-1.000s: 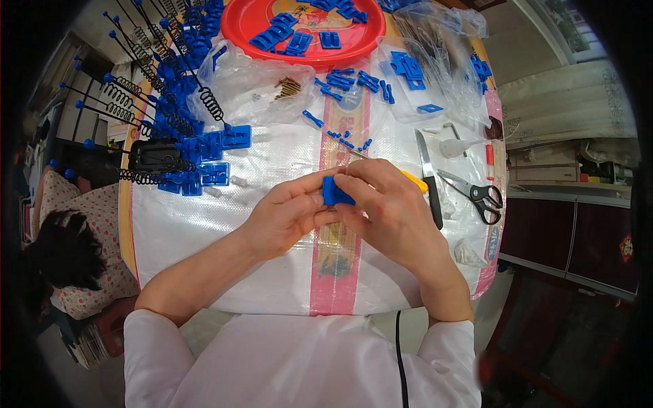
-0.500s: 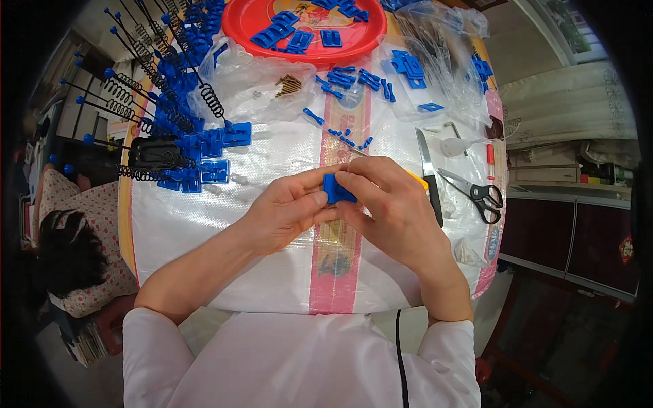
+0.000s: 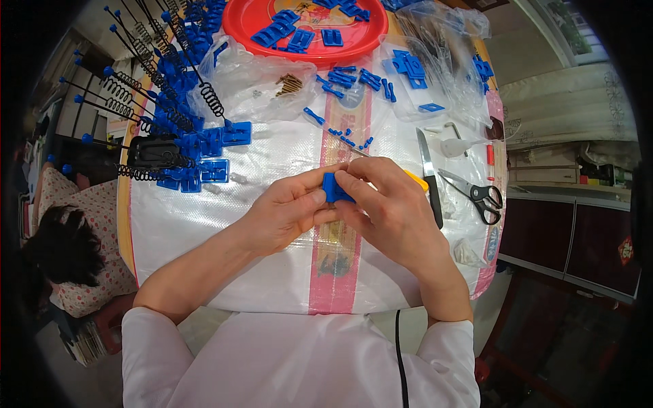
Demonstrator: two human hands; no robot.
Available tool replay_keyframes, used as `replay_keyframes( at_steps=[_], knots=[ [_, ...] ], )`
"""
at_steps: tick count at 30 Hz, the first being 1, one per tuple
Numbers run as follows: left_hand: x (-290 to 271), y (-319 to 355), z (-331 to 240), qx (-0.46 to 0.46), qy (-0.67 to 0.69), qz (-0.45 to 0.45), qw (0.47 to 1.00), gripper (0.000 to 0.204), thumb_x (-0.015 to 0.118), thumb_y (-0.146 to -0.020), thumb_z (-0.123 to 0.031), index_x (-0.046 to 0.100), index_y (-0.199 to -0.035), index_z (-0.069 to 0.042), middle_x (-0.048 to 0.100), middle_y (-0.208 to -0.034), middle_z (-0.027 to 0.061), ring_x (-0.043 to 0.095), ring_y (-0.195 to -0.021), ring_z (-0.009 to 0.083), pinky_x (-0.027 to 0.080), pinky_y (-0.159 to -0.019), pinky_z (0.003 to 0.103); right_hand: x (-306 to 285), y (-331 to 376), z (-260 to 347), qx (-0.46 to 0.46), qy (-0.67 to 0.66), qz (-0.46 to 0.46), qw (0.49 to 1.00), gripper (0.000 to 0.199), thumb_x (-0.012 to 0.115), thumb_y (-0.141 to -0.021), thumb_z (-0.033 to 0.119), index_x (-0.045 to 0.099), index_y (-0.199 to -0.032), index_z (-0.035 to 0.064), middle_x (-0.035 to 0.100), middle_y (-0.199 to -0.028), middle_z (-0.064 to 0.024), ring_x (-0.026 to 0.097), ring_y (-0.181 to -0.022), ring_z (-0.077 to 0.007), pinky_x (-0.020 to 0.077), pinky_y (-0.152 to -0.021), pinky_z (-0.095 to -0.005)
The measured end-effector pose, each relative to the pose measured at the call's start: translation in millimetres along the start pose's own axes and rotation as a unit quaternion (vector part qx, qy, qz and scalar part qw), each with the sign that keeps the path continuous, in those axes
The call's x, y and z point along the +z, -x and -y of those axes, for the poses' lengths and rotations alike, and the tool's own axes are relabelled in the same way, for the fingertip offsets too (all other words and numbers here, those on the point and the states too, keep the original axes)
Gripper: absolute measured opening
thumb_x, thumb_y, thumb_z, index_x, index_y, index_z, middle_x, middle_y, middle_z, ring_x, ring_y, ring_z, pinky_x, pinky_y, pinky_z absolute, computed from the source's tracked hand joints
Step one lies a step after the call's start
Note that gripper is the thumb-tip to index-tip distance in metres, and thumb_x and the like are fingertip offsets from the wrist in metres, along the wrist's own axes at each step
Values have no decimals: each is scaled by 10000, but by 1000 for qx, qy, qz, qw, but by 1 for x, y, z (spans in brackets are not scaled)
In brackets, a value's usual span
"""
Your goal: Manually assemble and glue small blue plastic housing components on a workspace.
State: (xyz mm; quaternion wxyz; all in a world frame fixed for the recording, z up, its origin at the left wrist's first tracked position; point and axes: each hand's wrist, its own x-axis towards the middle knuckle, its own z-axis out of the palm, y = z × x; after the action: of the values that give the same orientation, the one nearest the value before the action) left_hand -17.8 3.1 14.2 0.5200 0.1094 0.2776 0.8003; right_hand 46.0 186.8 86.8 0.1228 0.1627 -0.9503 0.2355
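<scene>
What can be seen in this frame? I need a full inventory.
Blue piece: one, blue, centre
Basin: one, red, top centre
Plates: several, blue, in basin
Spring assemblies: many, blue and black, left
Clear bags: several, transparent, upper area
Screw-like pieces: one pile, brass-coloured, below basin
Narrow parts: several, blue, below basin
Knife: one, silver and black, right
Tool handle: one, yellow, left of knife
Scissors: one pair, black-handled, right of knife
Bottle: one, white, above scissors
Sheet: one, white and pink, on table
Cupboard: one, dark red, far right
Left hand: one, bare, holding blue piece
Right hand: one, bare, on blue piece
</scene>
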Motion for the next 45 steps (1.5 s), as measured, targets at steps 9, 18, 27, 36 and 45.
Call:
replay_keyframes(
  at_steps=[9,18,27,36,45],
  knots=[
    [2,0,4,12,13,-4,1000,530,454,-1043,-132,260,-1495,65,462,-1412,152,475,-1336,229,405,-1133,396,2,2,-1,-16,7,13,1000,409,770,-709,82,639,-1081,-26,603,-1071,-130,619,-1003,-305,529,-834,-388],
    [-2,-1,7,17,4,-12,1000,517,457,-1043,-127,283,-1497,50,477,-1396,141,492,-1317,218,428,-1121,362,2,2,-1,-12,3,4,1000,418,790,-692,75,652,-1076,-15,618,-1070,-132,636,-997,-306,543,-822,-387],
    [2,0,6,21,-6,-21,1000,525,459,-1042,-136,274,-1490,68,472,-1409,153,492,-1320,226,423,-1116,399,0,3,0,-12,4,15,1000,415,774,-702,89,634,-1076,-24,599,-1080,-135,620,-1026,-319,531,-843,-392],
    [6,-1,5,26,-3,-21,999,520,452,-1040,-123,280,-1490,72,474,-1410,155,503,-1307,221,440,-1098,401,1,4,0,-9,10,13,1000,393,759,-713,88,633,-1068,-24,593,-1062,-134,613,-1024,-311,526,-834,-387],
    [7,-1,5,24,1,-27,999,514,443,-1039,-111,280,-1488,76,470,-1413,157,500,-1308,231,446,-1089,405,-2,3,1,-3,10,21,1000,385,755,-714,90,631,-1058,-30,592,-1051,-134,607,-1023,-311,523,-837,-386]
  ],
)
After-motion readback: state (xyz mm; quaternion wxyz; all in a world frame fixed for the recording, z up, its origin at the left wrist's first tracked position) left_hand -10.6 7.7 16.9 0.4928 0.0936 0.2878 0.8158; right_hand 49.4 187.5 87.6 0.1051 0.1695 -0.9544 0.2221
